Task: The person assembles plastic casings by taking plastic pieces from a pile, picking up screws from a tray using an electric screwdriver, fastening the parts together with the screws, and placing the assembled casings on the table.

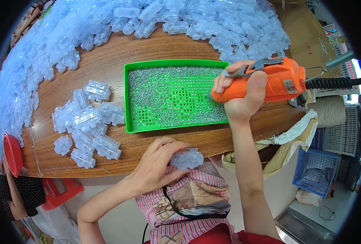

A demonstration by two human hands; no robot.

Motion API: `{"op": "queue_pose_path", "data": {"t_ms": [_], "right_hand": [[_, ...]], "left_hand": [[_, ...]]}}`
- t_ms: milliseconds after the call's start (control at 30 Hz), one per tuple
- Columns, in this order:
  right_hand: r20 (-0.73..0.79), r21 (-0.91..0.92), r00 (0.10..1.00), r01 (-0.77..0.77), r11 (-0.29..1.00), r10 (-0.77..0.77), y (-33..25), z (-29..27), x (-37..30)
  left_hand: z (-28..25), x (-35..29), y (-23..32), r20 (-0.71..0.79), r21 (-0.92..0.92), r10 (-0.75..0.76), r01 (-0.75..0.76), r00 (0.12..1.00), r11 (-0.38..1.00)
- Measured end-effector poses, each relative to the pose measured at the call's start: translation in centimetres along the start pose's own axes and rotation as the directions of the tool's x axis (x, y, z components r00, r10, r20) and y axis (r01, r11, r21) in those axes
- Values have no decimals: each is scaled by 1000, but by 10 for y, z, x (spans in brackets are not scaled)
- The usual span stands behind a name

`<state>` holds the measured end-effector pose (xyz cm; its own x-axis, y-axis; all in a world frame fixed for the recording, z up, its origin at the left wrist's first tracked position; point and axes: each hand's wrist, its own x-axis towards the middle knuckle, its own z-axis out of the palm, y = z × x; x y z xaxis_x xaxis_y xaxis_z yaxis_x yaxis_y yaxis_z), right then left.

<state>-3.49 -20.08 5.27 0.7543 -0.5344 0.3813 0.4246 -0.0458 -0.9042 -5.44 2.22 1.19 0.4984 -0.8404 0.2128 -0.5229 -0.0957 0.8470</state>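
My left hand (160,162) grips a clear plastic housing (187,159) between thumb and fingers, near the table's front edge. In my right hand (245,91) is an orange electric screwdriver (272,83), its cord leading off to the right and its tip pointing left. That tip is over the right side of a shallow green tray (125,97), and whether it touches a screw is hidden. Many small silvery screws (148,85) lie scattered in the tray, whose base is perforated. Left of the tray lies a loose group of similar clear plastic housings (87,118).
A huge heap of clear plastic housings (58,36) curves round the table's far and left sides. At the left edge, another person's arm (14,195) shows beside a red basket (13,154). A blue crate (315,167) stands on the floor at right.
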Motion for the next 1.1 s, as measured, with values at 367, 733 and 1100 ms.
{"op": "queue_pose_path", "data": {"t_ms": [367, 733, 1100], "right_hand": [[113, 216, 994, -15, 976, -9, -32, -12, -13], [469, 124, 852, 198, 972, -234, -88, 0, -49], [497, 98, 822, 264, 959, -277, -68, 12, -61]], "left_hand": [[0, 36, -10, -303, 167, 184, -138, 935, 976], [8, 39, -14, -328, 205, 182, -118, 927, 972], [10, 40, -15, -357, 106, 151, -121, 922, 987]]}}
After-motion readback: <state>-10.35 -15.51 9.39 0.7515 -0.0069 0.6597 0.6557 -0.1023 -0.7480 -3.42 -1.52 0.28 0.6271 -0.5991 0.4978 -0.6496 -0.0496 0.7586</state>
